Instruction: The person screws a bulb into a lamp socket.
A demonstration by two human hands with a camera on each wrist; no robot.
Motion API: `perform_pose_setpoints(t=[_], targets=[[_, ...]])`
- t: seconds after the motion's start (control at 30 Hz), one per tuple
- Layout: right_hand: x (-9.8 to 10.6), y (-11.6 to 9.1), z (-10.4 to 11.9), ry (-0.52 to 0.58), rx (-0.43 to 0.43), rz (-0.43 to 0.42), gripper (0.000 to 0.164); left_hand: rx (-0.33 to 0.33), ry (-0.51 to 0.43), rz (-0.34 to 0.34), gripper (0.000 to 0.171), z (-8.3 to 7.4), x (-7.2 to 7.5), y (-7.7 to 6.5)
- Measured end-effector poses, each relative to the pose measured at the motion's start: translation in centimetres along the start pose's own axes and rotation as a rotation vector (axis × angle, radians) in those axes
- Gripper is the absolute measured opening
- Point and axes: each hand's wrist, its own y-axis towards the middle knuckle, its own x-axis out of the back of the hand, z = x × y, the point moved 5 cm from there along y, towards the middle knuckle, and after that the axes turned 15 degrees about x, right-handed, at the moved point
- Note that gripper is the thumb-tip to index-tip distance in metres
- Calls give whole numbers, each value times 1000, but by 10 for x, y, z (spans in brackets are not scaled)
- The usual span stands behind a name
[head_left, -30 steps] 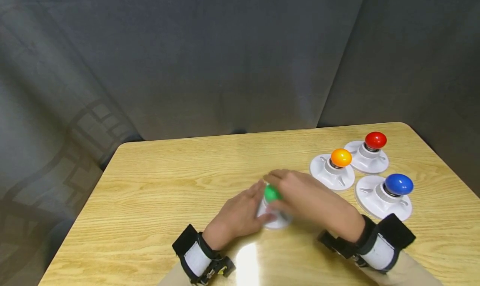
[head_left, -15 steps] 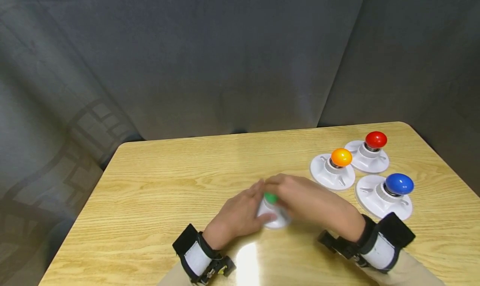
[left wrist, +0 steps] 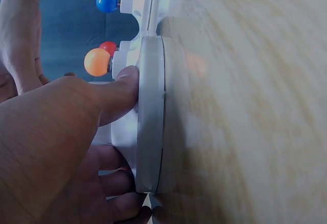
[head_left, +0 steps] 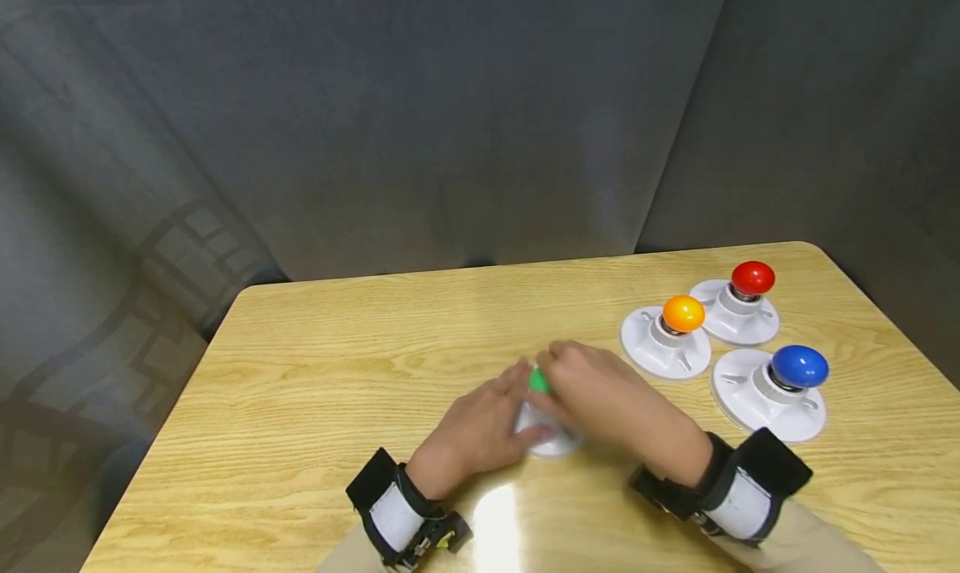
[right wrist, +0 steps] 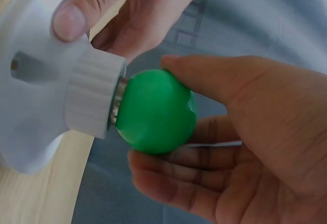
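Note:
My left hand point(head_left: 476, 427) holds a white lamp socket base point(right wrist: 43, 81) on the table, its thumb pressed on the flange and its fingers around the far side. A round green light bulb point(right wrist: 156, 112) stands in that socket, a narrow band of its metal screw thread showing above the collar. My right hand point(head_left: 611, 394) grips the bulb from above, thumb on one side and fingertips on the other. In the head view the hands cover most of the bulb and part of the base. The left wrist view shows the base's rim point(left wrist: 152, 117) edge-on, flat against the tabletop.
To the right on the wooden table point(head_left: 337, 373) stand three more white sockets with an orange bulb point(head_left: 683, 314), a red bulb point(head_left: 753, 278) and a blue bulb point(head_left: 799, 366). A dark grey curtain point(head_left: 450, 123) hangs behind the table.
My right hand keeps shifting and turning over the green bulb, its wrist now slightly further left. My left hand stays in place on the base. The other bulbs stand as before.

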Motion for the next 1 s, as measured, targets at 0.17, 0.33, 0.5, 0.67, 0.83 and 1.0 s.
perform_pose_setpoints(t=[0.17,0.33,0.5,0.67,0.83,1.0], targets=[[-4,1,0,-27,-14,-18,24,-6,-3,-7,85,-1,1,0],[-6,2,-1,-57,-50,-58,27,-14,1,-12,82,-1,0,0],[-7,2,-2,-91,-110,-142,38,-19,-5,-27,80,-1,1,0],[-7,2,0,-116,-129,-147,38,-23,-22,-38,82,-1,1,0],[-3,0,2,-94,-148,-86,44,-27,-10,-36,81,-1,1,-1],[9,-3,4,-10,-64,-21,48,-18,-6,-29,86,0,1,-1]])
